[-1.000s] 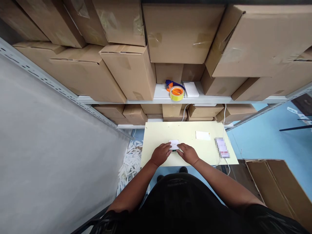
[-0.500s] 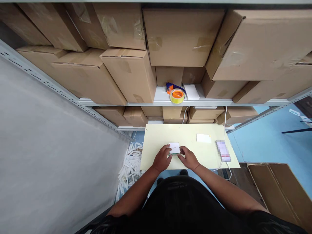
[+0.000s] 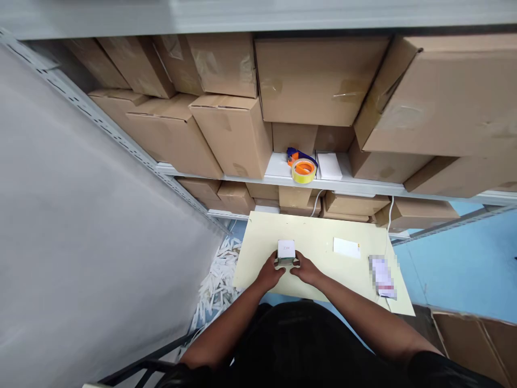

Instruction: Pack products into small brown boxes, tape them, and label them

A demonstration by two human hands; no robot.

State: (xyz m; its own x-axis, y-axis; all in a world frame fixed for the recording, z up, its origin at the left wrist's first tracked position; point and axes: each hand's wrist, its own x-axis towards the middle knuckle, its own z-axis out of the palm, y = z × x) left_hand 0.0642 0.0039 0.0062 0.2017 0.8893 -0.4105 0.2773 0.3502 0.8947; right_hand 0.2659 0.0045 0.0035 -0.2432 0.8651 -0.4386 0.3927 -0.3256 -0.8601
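Note:
A small white box (image 3: 286,249) with faint marks on its top and a greenish front side is between my hands, over the near-left part of the pale yellow tabletop (image 3: 319,229). My left hand (image 3: 270,274) has its fingers against the box's left side. From the right, my right hand (image 3: 306,269) grips the opposite side, its thumb near the lower front. Whether the box rests on the tabletop or is slightly lifted, I cannot tell. To the right lies a flat white card or slip (image 3: 346,248).
A blurred-out phone-like object (image 3: 382,276) with a white cable lies at the table's right. Cardboard boxes (image 3: 321,81) fill the shelves ahead. A tape dispenser (image 3: 302,168) and a white stack (image 3: 329,166) sit on the shelf edge. White strips (image 3: 218,275) litter the floor at left.
My fingers have moved from the box's top edges down to its sides. More of the box's front side shows now. My head view has shifted and tilted.

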